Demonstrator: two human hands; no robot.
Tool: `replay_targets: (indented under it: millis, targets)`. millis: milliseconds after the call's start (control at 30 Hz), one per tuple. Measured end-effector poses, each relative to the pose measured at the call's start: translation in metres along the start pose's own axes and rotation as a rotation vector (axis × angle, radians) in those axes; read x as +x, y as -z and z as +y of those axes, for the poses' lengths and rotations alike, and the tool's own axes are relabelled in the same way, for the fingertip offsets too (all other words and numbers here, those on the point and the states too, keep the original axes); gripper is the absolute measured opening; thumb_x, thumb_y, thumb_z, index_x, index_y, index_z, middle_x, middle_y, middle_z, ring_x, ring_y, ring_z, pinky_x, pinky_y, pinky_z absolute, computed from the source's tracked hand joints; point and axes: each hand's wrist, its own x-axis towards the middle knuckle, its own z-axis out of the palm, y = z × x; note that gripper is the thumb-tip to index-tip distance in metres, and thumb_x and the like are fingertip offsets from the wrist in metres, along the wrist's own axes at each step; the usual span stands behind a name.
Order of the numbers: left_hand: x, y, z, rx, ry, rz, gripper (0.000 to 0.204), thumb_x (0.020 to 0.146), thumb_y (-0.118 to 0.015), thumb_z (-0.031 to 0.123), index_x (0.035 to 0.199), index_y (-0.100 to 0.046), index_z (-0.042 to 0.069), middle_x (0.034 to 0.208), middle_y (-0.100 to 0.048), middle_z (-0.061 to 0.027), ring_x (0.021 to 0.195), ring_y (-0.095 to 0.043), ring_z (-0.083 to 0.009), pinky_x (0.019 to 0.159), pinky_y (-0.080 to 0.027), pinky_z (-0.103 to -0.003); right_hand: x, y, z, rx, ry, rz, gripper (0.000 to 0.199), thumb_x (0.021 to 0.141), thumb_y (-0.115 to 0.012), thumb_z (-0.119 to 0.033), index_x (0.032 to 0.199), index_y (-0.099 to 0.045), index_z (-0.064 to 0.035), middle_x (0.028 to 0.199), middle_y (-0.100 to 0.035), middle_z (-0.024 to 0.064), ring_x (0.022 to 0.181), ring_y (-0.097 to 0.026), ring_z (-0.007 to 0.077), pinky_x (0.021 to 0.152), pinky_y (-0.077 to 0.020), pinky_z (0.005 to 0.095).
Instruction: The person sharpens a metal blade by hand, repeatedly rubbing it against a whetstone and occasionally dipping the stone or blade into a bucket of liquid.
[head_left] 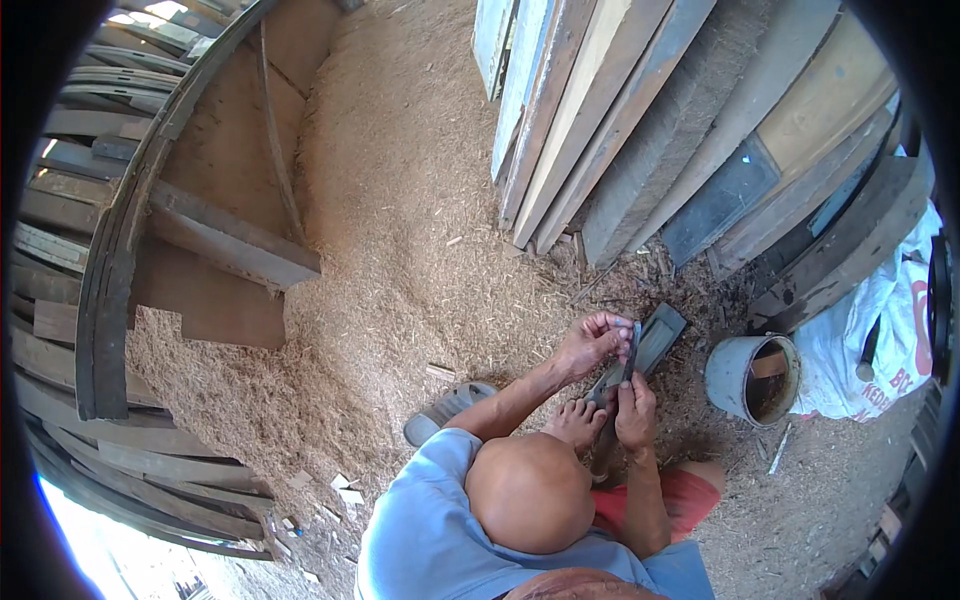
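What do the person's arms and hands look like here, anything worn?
Both hands, left hand and right hand, are bare: no gloves, and no rings or watch that can be made out. Forearms are uncovered too. A light blue short-sleeved shirt covers only the shoulders and upper arms.

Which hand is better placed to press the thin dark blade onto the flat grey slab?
Probably the left hand: its fingers pinch the thin dark blade right beside the flat grey slab; the right hand grips lower down.
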Motion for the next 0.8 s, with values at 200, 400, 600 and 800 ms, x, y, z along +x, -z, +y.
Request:
replay_targets:
  millis: [200, 400, 600, 800]
  targets:
    - [-0.001, -0.001, 0.009, 0.063, 0.015, -0.079, 0.041, 0.102, -0.063, 0.007, 0.142, -0.059, 0.008, 0.104, -0.069, -0.0021, 0.084, -0.065, -0.0094, 0.068, -0.061, -0.027, -0.005, -0.009, -0.009, 0.227, -0.101, -0.018, 0.036, 0.108, -0.045, -0.017, 0.140, -0.058, -0.0044, 0.078, -0.058, -0.0026, 0.062, -0.050, 0.0039, 0.057, -0.0444, 0.0210]
    - [-0.003, 0.004, 0.010, 0.172, 0.030, -0.077, 0.037, 0.103, -0.062, 0.008, 0.140, -0.062, 0.010, 0.106, -0.069, 0.0001, 0.085, -0.064, -0.0086, 0.068, -0.062, -0.028, -0.005, -0.009, -0.006, 0.284, -0.143, -0.016, 0.035, 0.108, -0.045, -0.017, 0.138, -0.058, -0.0045, 0.078, -0.059, -0.0026, 0.064, -0.052, 0.0036, 0.057, -0.0455, 0.0203]
    - [-0.002, 0.000, 0.011, 0.153, 0.051, -0.068, 0.038, 0.103, -0.062, 0.010, 0.141, -0.061, 0.010, 0.105, -0.069, 0.0006, 0.085, -0.064, -0.0088, 0.068, -0.062, -0.028, -0.004, -0.006, 0.003, 0.260, -0.137, -0.019, 0.039, 0.110, -0.047, -0.022, 0.145, -0.054, -0.0061, 0.081, -0.058, -0.0010, 0.064, -0.050, 0.0040, 0.058, -0.0444, 0.0194]
    - [-0.003, -0.003, 0.015, 0.200, 0.034, -0.101, 0.040, 0.103, -0.062, 0.009, 0.143, -0.060, 0.011, 0.105, -0.067, 0.0021, 0.086, -0.063, -0.0087, 0.069, -0.063, -0.028, -0.005, -0.005, -0.006, 0.269, -0.114, -0.021, 0.037, 0.108, -0.045, -0.018, 0.141, -0.057, -0.0044, 0.078, -0.060, -0.0022, 0.064, -0.052, 0.0036, 0.058, -0.0458, 0.0205]
